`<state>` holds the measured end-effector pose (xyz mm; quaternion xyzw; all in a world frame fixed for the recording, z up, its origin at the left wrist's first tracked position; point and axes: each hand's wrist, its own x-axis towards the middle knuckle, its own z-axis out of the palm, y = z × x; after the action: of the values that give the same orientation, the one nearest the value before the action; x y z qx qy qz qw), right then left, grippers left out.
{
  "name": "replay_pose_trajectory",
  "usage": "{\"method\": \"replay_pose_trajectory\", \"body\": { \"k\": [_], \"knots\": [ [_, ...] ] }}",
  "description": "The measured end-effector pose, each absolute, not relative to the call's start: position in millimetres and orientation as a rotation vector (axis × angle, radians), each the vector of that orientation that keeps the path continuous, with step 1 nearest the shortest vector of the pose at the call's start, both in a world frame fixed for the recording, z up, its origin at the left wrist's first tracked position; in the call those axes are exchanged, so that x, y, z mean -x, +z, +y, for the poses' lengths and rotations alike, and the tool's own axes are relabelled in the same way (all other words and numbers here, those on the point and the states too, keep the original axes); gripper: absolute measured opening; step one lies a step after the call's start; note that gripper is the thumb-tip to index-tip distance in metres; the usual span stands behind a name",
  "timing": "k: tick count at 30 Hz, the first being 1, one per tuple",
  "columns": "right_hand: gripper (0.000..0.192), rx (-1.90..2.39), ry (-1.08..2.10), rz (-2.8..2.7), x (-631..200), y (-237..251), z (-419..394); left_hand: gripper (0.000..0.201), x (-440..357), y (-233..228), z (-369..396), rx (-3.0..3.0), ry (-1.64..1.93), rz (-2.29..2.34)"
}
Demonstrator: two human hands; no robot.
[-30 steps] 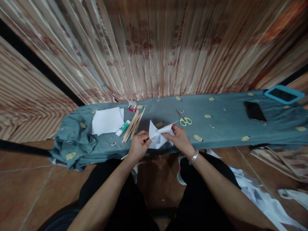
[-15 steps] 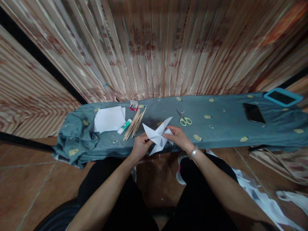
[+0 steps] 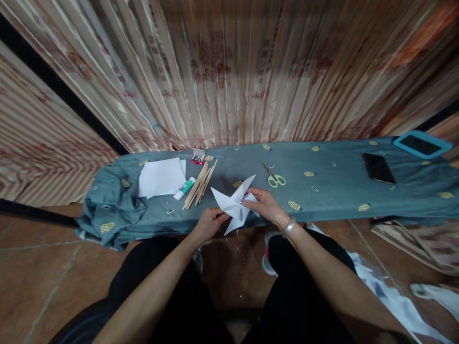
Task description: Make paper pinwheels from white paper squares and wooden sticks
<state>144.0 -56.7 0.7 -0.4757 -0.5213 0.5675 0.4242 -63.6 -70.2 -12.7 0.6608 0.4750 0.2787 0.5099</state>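
A white paper pinwheel (image 3: 234, 205) with pointed, folded blades is held above the front edge of the cloth-covered bench. My right hand (image 3: 264, 204) pinches it from the right, its thumb by a small shiny pin at the centre and its fingers behind the paper. From the lower left, my left hand (image 3: 211, 223) is closed at the pinwheel's edge, thumb and fingers pressed together. Its fingertips are partly hidden behind the paper, so anything else in them is out of sight.
On the bench cloth (image 3: 337, 191) lie white paper sheets (image 3: 161, 177), a glue stick (image 3: 184, 188), several wooden sticks (image 3: 200, 185), a small red box of pins (image 3: 198, 157), green-handled scissors (image 3: 275, 179), a phone (image 3: 378, 168) and a blue-framed tablet (image 3: 419, 145). Paper scraps (image 3: 387, 296) lie on the floor.
My left hand has shifted slightly down and left, and the pinwheel has turned a little, its lower blade now lower. My right hand keeps its pinch near the centre.
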Motion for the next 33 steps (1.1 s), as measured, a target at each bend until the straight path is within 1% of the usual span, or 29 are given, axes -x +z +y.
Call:
{"method": "replay_pose_trajectory", "body": {
  "k": [16, 23, 33],
  "knots": [
    [0.031, 1.229, 1.404, -1.419, -153.5, -7.5, -59.1, 0.032, 57.4, -18.4, -77.8, -1.458, 0.612, 1.172],
    [0.032, 1.228, 1.448, -1.362, -154.3, -11.9, -59.3, 0.029, 56.7, -18.7, -77.5, -1.459, 0.606, 1.143],
    [0.026, 1.321, 1.408, -1.399, -160.2, -21.9, -61.1, 0.027, 57.4, -21.9, -77.5, -1.473, 0.601, 1.077]
  ]
}}
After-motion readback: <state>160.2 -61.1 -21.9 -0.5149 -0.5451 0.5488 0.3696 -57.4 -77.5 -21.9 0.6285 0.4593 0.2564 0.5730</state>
